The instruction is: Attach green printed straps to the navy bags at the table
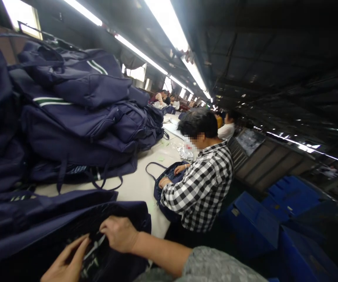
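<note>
Bag (78, 223): nearest item, lower left, mouth open toward the wearer, dark lining exposed. Its far end overlaps the table (139, 172); underside support not visible.

Right hand (120, 233): fingers curled, thumb and forefinger pinched on the lining. Left hand (66, 260): thumb and fingers drawn close, narrow gap, tips over the lining just beside the right; cannot tell whether cloth is caught between them. Pale strip (97, 246) between the hands, blurred; cannot say whether it is a label, tape or bare lining, nor whether the right pinch includes it.

Step, judged: fine fingertip work inside the bag. Method notes:
1. Anchor with the right pinch; let the left do the small moves. Two hands pulling at once would probably skew the lining.
2. Pinch one layer only. Dark on dark makes a second fold easy to catch; check by feel.
3. Spread the mouth wider toward the lamps (169, 23); the inside is in deep shadow.
4. Pull gently along the cloth, not across it, to spare any stitching.

Surroundings: pile (92, 105) of navy bags beyond, slack straps hanging near; keep these out of the mouth. Co-worker (198, 184) in a checked shirt, well apart, both hands in another bag (169, 213).
</note>
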A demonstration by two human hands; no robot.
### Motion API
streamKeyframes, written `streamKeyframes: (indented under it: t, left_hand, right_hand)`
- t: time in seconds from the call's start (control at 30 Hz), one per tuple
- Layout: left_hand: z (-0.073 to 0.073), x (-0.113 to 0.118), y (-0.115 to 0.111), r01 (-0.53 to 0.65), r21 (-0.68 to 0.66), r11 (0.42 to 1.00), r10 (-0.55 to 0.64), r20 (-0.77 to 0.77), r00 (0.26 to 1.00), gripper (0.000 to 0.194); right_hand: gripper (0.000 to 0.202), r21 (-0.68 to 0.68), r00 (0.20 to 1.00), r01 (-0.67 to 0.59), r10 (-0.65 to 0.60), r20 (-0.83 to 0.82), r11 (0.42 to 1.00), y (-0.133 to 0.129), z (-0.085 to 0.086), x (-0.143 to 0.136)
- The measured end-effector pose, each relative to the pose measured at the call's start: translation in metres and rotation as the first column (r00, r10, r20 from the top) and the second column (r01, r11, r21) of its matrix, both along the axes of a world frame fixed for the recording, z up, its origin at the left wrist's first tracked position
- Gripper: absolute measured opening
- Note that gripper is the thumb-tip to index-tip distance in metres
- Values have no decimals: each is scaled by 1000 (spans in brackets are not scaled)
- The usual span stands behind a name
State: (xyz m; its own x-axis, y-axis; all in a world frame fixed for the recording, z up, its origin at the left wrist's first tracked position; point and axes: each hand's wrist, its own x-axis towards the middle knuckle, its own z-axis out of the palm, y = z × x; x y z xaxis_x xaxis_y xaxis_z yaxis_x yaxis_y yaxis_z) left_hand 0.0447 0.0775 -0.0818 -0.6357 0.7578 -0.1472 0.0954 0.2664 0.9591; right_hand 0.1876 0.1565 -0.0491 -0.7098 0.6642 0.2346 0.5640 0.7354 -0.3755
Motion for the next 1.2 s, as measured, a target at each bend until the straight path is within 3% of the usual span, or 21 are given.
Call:
streamKeyframes:
  t: [0.1, 0.17, 0.37, 0.5, 0.87, 1.2]
  left_hand:
    - [25, 11, -8, 14, 48, 999, -16, 48, 999, 45]
    - [31, 19, -11, -30, 98, 995, 18, 122, 992, 45]
    - [9, 28, -18, -57, 151, 987, 10, 295, 955, 46]
    - [-2, 25, -20, -64, 177, 982, -9, 383, 924, 48]
    - [0, 27, -22, -26, 166, 986, -45, 412, 910, 52]
    - [-7, 24, -24, 12, 160, 987, -61, 308, 949, 46]
  right_hand:
    - [18, -43, 995, -43, 39, -95, 998, -5, 8, 5]
    - [17, -111, 983, -71, 51, -179, 991, -9, 7, 7]
    - [13, -361, 932, -25, -109, -346, 932, -22, -6, 8]
    - [12, -462, 913, -58, -141, -383, 885, -23, -10, 7]
    - [9, -348, 938, -62, -64, -340, 935, -26, -17, 6]
    - [7, -329, 948, -81, -30, -317, 941, -25, -19, 6]
